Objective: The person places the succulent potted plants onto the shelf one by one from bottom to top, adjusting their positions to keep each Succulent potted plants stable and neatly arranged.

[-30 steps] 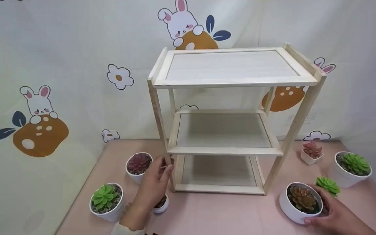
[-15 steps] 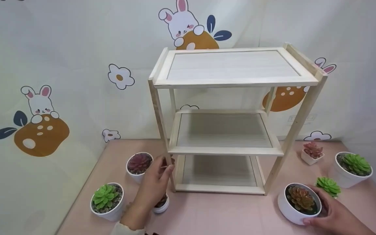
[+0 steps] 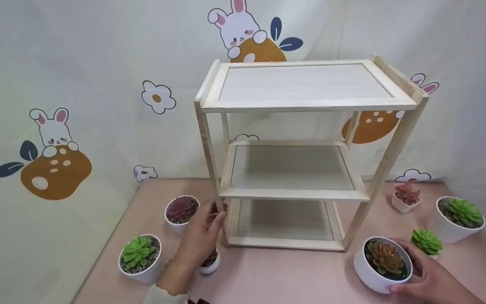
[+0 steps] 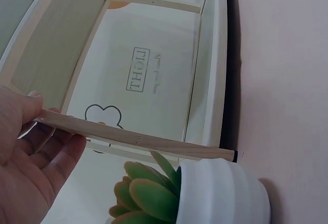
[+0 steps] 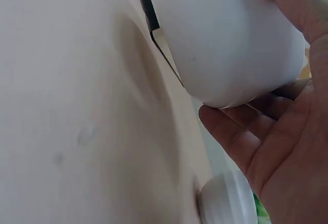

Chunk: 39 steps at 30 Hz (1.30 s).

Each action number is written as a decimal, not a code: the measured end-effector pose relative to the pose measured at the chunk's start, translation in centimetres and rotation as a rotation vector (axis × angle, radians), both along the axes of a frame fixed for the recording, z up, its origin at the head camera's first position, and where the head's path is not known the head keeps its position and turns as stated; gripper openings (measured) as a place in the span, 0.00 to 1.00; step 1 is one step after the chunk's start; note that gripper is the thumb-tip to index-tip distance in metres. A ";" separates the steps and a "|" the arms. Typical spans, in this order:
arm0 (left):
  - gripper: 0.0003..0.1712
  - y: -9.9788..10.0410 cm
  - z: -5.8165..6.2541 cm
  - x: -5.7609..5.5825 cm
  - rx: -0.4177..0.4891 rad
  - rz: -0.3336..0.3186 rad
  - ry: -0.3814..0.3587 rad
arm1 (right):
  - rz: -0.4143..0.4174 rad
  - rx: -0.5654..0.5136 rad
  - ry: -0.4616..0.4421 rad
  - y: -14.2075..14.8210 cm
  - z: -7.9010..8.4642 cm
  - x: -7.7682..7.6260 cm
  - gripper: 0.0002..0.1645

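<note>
A pale wooden three-tier shelf (image 3: 302, 86) stands on the pink table. My left hand (image 3: 201, 234) grips its front left leg (image 4: 138, 139), thumb on one side and fingers on the other. To the right of the shelf, my right hand (image 3: 430, 274) holds a potted succulent (image 3: 384, 258) with brownish-red leaves by its round white pot (image 5: 230, 44). In the right wrist view this pot is raised off the tabletop, thumb and fingers on opposite sides. A small potted plant in a ridged white pot (image 4: 220, 193) stands below my left hand, partly hidden by the forearm in the head view.
On the left stand a green succulent (image 3: 138, 253) and a dark red one (image 3: 182, 210), both in white pots. At right are a small pink succulent (image 3: 406, 196), a large green one (image 3: 462, 213) and a smaller green one (image 3: 426, 241). A printed curtain (image 3: 108, 126) hangs behind.
My right hand has moved slightly left with the potted succulent, toward the shelf. The left hand keeps its grip on the leg. The head view has shifted a little.
</note>
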<state>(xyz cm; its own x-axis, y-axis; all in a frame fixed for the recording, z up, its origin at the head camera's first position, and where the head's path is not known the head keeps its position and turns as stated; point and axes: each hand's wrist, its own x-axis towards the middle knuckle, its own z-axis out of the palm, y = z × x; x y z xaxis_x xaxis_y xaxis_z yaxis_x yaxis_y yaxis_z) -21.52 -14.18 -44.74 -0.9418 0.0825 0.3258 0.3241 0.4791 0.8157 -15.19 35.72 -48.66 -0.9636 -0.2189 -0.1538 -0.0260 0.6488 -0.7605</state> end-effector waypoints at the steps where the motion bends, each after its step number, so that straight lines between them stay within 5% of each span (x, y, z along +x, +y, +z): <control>1: 0.17 0.0 0.0 0.0 -0.001 0.001 0.000 | 0.004 0.000 -0.010 -0.2 0.2 0.0 0.56; 13: 0.19 0.0 0.1 -0.1 0.007 -0.010 -0.005 | 0.105 -0.078 0.167 -2.9 1.0 0.3 0.53; 21: 0.17 -0.1 0.2 -0.2 0.015 -0.016 -0.019 | 0.103 -0.062 0.059 -5.4 2.5 -0.3 0.55; 34: 0.20 0.0 -0.1 -0.1 0.068 -0.063 -0.033 | 0.189 -0.130 0.030 -9.6 3.5 -0.9 0.57; 39: 0.20 -0.2 -0.1 -0.1 0.046 -0.059 -0.016 | 0.248 -0.170 0.096 -11.2 3.0 -1.5 0.57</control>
<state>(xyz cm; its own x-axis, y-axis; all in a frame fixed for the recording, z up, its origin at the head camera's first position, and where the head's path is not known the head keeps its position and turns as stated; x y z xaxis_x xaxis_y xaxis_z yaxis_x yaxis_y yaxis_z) -21.60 -14.38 -44.82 -0.9408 0.1239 0.3155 0.3378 0.4216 0.8415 -16.64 24.54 -45.67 -0.8858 -0.4639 -0.0055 -0.2449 0.4776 -0.8437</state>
